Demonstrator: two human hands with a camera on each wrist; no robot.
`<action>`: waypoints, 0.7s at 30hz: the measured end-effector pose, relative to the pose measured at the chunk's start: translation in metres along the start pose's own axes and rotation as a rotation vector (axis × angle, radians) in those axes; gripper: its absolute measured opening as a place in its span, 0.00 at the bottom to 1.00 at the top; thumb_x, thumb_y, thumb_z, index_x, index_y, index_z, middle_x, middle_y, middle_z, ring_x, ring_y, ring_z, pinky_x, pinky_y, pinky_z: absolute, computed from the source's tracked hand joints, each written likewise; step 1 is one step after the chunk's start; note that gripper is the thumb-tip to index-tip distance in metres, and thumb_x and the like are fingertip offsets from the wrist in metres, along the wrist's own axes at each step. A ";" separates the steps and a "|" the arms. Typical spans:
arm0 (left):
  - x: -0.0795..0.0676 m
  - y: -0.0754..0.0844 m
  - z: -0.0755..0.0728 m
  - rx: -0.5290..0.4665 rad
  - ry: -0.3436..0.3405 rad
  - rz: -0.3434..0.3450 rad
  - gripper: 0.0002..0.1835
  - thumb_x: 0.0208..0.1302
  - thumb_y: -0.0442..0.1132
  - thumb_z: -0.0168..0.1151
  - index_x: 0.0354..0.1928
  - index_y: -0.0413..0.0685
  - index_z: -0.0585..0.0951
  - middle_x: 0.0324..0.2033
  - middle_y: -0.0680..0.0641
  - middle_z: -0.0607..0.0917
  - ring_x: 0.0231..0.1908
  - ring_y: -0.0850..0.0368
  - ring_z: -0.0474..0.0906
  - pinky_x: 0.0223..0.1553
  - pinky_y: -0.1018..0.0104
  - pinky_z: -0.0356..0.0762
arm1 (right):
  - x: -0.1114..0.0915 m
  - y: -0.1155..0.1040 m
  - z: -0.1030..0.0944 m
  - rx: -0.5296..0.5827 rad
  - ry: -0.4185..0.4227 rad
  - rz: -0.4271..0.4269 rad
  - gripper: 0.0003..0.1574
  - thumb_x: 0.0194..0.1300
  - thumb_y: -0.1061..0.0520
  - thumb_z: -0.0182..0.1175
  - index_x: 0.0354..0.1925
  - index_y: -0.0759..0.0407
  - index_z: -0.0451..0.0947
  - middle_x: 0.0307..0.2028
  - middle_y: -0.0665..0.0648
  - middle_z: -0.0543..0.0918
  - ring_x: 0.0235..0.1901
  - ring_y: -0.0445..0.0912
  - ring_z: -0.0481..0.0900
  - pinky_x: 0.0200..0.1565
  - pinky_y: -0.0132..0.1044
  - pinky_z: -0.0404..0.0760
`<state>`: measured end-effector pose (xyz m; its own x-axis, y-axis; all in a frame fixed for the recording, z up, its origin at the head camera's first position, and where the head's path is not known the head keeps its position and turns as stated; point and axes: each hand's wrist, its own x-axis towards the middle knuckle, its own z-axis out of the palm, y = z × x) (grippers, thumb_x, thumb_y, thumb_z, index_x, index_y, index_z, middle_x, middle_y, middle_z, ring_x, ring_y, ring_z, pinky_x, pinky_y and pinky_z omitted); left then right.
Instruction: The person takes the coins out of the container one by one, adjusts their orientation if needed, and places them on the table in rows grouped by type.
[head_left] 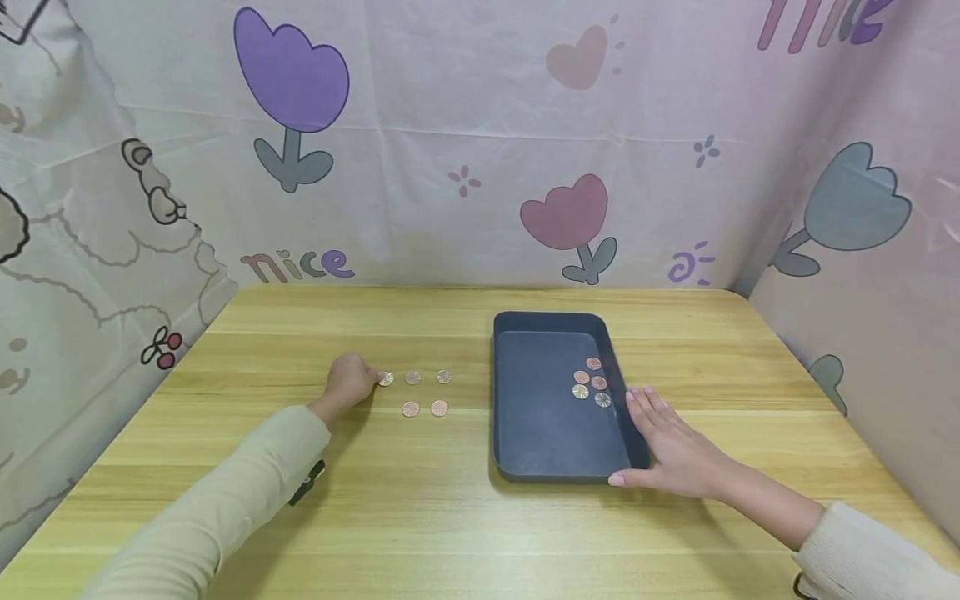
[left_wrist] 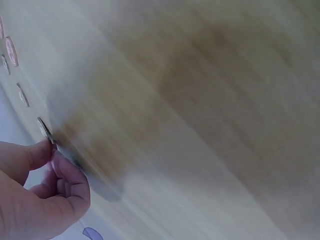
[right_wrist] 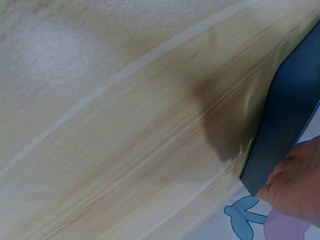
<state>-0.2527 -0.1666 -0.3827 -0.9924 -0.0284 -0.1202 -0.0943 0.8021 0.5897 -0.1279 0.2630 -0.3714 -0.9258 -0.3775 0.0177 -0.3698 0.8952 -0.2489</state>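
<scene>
My left hand (head_left: 349, 387) reaches to the left end of the coins on the table, its thumb and forefinger pinching the edge of a silvery coin (head_left: 386, 379). In the left wrist view that coin (left_wrist: 43, 128) lies right at the fingertips. Beside it in the same row are a second silvery coin (head_left: 413, 377) and a third one (head_left: 444, 377). Two copper coins (head_left: 411, 409) form a nearer row. With fingers extended, my right hand (head_left: 678, 450) rests against the right wall of a dark tray (head_left: 525, 450), its thumb at the near right corner.
Inside the tray, toward its right side, lie several coins: copper ones (head_left: 582, 377), a golden one (head_left: 581, 391) and a silvery one (head_left: 603, 400). A printed curtain (head_left: 450, 83) hangs behind and beside the wooden table (head_left: 420, 517).
</scene>
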 end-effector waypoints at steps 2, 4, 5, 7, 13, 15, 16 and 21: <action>-0.001 0.002 0.000 0.018 0.012 -0.005 0.29 0.61 0.36 0.59 0.03 0.50 0.62 0.04 0.57 0.59 0.11 0.66 0.54 0.14 0.76 0.54 | 0.000 0.000 0.000 0.001 0.000 0.001 0.72 0.45 0.25 0.61 0.68 0.73 0.48 0.69 0.72 0.51 0.69 0.66 0.45 0.64 0.60 0.54; -0.001 0.004 0.001 0.023 0.022 -0.012 0.28 0.60 0.36 0.60 0.04 0.49 0.64 0.05 0.56 0.61 0.11 0.65 0.54 0.14 0.76 0.55 | 0.000 0.000 0.000 0.004 -0.001 0.001 0.72 0.45 0.25 0.61 0.68 0.73 0.48 0.69 0.72 0.51 0.69 0.66 0.45 0.64 0.59 0.54; -0.001 0.005 0.001 0.022 0.030 -0.013 0.27 0.60 0.36 0.61 0.04 0.49 0.66 0.05 0.56 0.61 0.12 0.65 0.54 0.15 0.76 0.55 | -0.001 0.000 0.000 0.006 0.000 0.000 0.72 0.45 0.25 0.61 0.68 0.73 0.48 0.69 0.72 0.51 0.69 0.66 0.45 0.65 0.59 0.54; -0.001 0.006 0.002 0.017 0.042 0.002 0.27 0.60 0.35 0.60 0.04 0.48 0.65 0.05 0.56 0.61 0.11 0.65 0.54 0.15 0.75 0.55 | -0.001 0.000 0.000 0.009 0.000 0.001 0.72 0.45 0.25 0.61 0.68 0.73 0.48 0.69 0.72 0.51 0.69 0.66 0.45 0.65 0.59 0.54; -0.002 0.013 0.003 -0.049 0.131 0.114 0.16 0.65 0.32 0.52 0.18 0.36 0.74 0.13 0.46 0.75 0.13 0.65 0.62 0.15 0.76 0.61 | 0.000 0.000 0.000 0.009 0.000 0.000 0.72 0.45 0.25 0.61 0.68 0.73 0.48 0.69 0.72 0.51 0.69 0.66 0.45 0.64 0.60 0.54; -0.004 0.018 0.006 -0.106 0.166 0.157 0.11 0.65 0.32 0.52 0.28 0.30 0.77 0.22 0.38 0.80 0.16 0.63 0.68 0.17 0.76 0.65 | 0.000 0.000 0.000 0.008 -0.001 0.001 0.72 0.45 0.25 0.61 0.68 0.73 0.48 0.69 0.72 0.51 0.69 0.66 0.45 0.64 0.61 0.54; -0.005 0.021 0.007 -0.138 0.181 0.177 0.10 0.65 0.33 0.53 0.33 0.30 0.78 0.27 0.36 0.82 0.18 0.62 0.70 0.19 0.76 0.67 | 0.000 0.000 0.000 0.010 -0.003 0.003 0.72 0.45 0.25 0.61 0.68 0.73 0.47 0.69 0.72 0.51 0.69 0.66 0.45 0.64 0.61 0.53; -0.014 0.037 0.021 -0.230 0.222 0.280 0.10 0.63 0.35 0.58 0.35 0.31 0.79 0.28 0.37 0.81 0.24 0.59 0.72 0.24 0.78 0.69 | 0.000 0.000 0.000 0.008 -0.002 0.000 0.72 0.45 0.25 0.62 0.68 0.73 0.47 0.69 0.73 0.51 0.69 0.66 0.45 0.64 0.61 0.53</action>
<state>-0.2401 -0.1240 -0.3757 -0.9729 0.0240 0.2299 0.1911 0.6434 0.7413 -0.1280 0.2626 -0.3716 -0.9258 -0.3776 0.0156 -0.3687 0.8935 -0.2563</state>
